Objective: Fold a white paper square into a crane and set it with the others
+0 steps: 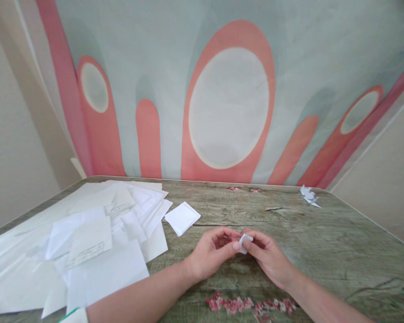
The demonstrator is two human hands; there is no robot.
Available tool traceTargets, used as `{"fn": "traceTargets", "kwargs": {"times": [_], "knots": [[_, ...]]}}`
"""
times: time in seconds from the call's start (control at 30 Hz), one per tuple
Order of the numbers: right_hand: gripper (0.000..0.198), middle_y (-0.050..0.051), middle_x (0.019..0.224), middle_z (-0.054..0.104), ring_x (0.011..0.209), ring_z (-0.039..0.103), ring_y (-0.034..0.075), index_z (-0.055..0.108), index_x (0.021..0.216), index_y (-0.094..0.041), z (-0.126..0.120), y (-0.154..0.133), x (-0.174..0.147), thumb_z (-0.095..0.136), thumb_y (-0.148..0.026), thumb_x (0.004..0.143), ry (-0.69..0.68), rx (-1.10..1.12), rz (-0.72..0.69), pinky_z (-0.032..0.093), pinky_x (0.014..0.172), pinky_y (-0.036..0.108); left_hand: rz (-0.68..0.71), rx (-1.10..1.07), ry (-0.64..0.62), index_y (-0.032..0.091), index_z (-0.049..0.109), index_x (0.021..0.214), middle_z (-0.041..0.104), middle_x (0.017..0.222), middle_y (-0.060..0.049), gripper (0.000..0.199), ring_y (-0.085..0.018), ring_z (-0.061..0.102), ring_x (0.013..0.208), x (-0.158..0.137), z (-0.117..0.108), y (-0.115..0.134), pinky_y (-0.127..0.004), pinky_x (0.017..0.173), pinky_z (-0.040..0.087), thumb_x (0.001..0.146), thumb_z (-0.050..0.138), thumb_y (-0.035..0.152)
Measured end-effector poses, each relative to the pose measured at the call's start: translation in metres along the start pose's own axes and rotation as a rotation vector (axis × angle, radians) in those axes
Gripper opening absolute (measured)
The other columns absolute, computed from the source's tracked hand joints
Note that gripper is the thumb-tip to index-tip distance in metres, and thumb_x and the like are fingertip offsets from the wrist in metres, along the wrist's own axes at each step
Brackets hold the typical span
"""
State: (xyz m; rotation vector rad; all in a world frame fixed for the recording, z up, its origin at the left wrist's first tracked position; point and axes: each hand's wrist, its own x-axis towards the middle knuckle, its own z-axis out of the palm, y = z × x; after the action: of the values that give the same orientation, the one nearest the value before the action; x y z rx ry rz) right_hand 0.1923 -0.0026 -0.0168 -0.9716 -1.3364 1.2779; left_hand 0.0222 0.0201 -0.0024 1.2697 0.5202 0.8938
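Between my two hands is a small folded piece of white paper (245, 244), held a little above the table near its middle. My left hand (212, 251) pinches its left side between thumb and fingers. From the other side, my right hand (265, 253) grips it with the thumb in front; the fingers behind are partly hidden. The paper's exact folds are too small to make out. Just beyond my left hand lies a small stack of square white paper (182, 218), flat on the table.
A spread pile of loose white sheets (107, 269), some with print, covers the table's left side. Folded paper pieces (309, 195) lie at the far right corner. The wood-grain table (350, 251) carries pink flower prints. A wall with coral shapes (227, 107) rises behind it.
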Motion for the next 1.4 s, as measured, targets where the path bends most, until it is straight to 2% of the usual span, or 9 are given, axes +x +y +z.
{"fn": "traceTargets", "kwargs": {"times": [0.1, 0.27, 0.53, 0.73, 0.83, 1.0, 1.17, 1.3, 1.4], "knots": [[0.021, -0.002, 0.070, 0.049, 0.068, 0.045, 0.013, 0.061, 0.069, -0.018, 0.000, 0.001, 0.000, 0.066, -0.037, 0.074, 0.002, 0.127, 0.036, 0.036, 0.065, 0.025, -0.032, -0.012, -0.028, 0.012, 0.059, 0.091, 0.062, 0.086, -0.006, 0.032, -0.016, 0.058, 0.079, -0.001, 0.002, 0.003, -0.026, 0.067, 0.045, 0.073, 0.067, 0.037], [0.023, -0.003, 0.068, 0.051, 0.066, 0.046, 0.013, 0.061, 0.076, -0.019, -0.003, 0.004, 0.000, 0.070, -0.039, 0.069, -0.013, 0.284, 0.141, 0.038, 0.065, 0.026, -0.052, -0.099, -0.067, 0.011, 0.057, 0.093, 0.062, 0.088, -0.008, 0.036, -0.018, 0.060, 0.082, -0.002, 0.004, 0.001, -0.030, 0.072, 0.046, 0.072, 0.067, 0.039], [0.019, -0.001, 0.069, 0.054, 0.067, 0.047, 0.013, 0.061, 0.076, -0.017, 0.002, 0.000, 0.000, 0.067, -0.035, 0.074, -0.029, 0.226, 0.089, 0.038, 0.066, 0.026, -0.053, -0.108, -0.032, 0.011, 0.059, 0.090, 0.063, 0.083, -0.006, 0.037, -0.015, 0.058, 0.075, 0.000, 0.003, -0.002, -0.028, 0.071, 0.045, 0.069, 0.070, 0.039], [0.016, 0.000, 0.072, 0.059, 0.071, 0.050, 0.014, 0.064, 0.077, -0.018, -0.003, 0.000, 0.001, 0.067, -0.033, 0.074, -0.005, 0.232, 0.099, 0.038, 0.070, 0.027, -0.012, 0.090, 0.074, 0.012, 0.061, 0.087, 0.062, 0.074, -0.004, 0.035, -0.013, 0.055, 0.070, 0.001, -0.001, 0.001, -0.025, 0.069, 0.043, 0.074, 0.064, 0.044], [0.018, 0.000, 0.071, 0.058, 0.066, 0.049, 0.012, 0.066, 0.081, -0.019, -0.003, -0.001, 0.000, 0.069, -0.034, 0.072, -0.057, 0.371, 0.195, 0.039, 0.068, 0.026, 0.038, 0.225, 0.085, 0.013, 0.061, 0.097, 0.061, 0.087, -0.006, 0.035, -0.016, 0.055, 0.081, 0.001, -0.003, 0.002, -0.027, 0.074, 0.042, 0.079, 0.058, 0.043], [0.019, 0.000, 0.066, 0.056, 0.061, 0.049, 0.010, 0.068, 0.080, -0.018, 0.006, -0.005, -0.008, 0.074, -0.029, 0.066, -0.150, 0.599, 0.378, 0.042, 0.065, 0.026, 0.088, 0.235, -0.054, 0.019, 0.060, 0.110, 0.053, 0.106, -0.007, 0.036, -0.020, 0.051, 0.099, -0.003, -0.002, 0.005, -0.029, 0.086, 0.041, 0.081, 0.055, 0.041], [0.018, 0.000, 0.065, 0.058, 0.060, 0.052, 0.010, 0.067, 0.077, -0.017, 0.009, -0.002, -0.012, 0.075, -0.026, 0.064, -0.183, 0.633, 0.419, 0.043, 0.066, 0.025, 0.035, 0.084, -0.112, 0.016, 0.065, 0.093, 0.054, 0.106, -0.009, 0.031, -0.017, 0.056, 0.085, -0.005, 0.001, 0.002, -0.028, 0.077, 0.046, 0.077, 0.061, 0.042], [0.016, 0.000, 0.066, 0.060, 0.061, 0.053, 0.011, 0.068, 0.076, -0.018, 0.009, 0.003, -0.012, 0.075, -0.026, 0.065, -0.187, 0.599, 0.397, 0.043, 0.067, 0.026, -0.012, -0.072, -0.106, 0.013, 0.064, 0.080, 0.054, 0.101, -0.007, 0.029, -0.010, 0.056, 0.062, -0.004, 0.003, -0.001, -0.027, 0.062, 0.048, 0.073, 0.065, 0.041], [0.016, 0.001, 0.072, 0.062, 0.065, 0.053, 0.012, 0.068, 0.083, -0.019, 0.010, 0.003, -0.010, 0.071, -0.029, 0.070, -0.127, 0.515, 0.352, 0.042, 0.065, 0.026, -0.028, -0.083, -0.054, 0.012, 0.064, 0.078, 0.057, 0.093, -0.006, 0.030, -0.010, 0.055, 0.061, -0.002, 0.002, 0.002, -0.025, 0.061, 0.046, 0.072, 0.067, 0.041]]}}
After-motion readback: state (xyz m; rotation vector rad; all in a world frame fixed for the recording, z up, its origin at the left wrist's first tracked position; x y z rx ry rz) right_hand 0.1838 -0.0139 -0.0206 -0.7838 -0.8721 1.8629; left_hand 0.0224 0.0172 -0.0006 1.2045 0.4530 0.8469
